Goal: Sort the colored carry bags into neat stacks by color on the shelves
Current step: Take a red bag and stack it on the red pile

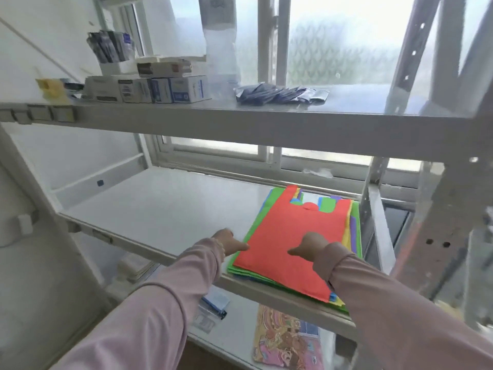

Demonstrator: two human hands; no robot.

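A mixed pile of flat carry bags lies at the right end of the middle shelf (pixel 160 209). A red bag (pixel 290 236) is on top, with green (pixel 256 231), yellow, purple and blue edges showing under it. My left hand (pixel 229 243) is at the pile's left edge, its thumb touching the red bag's side. My right hand (pixel 309 245) rests on the red bag near its front, thumb pointing left. The fingers of both hands are hidden behind the hands themselves. Pink sleeves cover both arms.
The upper shelf (pixel 240 116) carries white and blue boxes (pixel 160 89) at the left and dark packets (pixel 280 93) in the middle. The lower shelf holds a patterned pink bag (pixel 288 337) and a clear packet (pixel 213 308). A metal upright (pixel 376 209) stands right of the pile.
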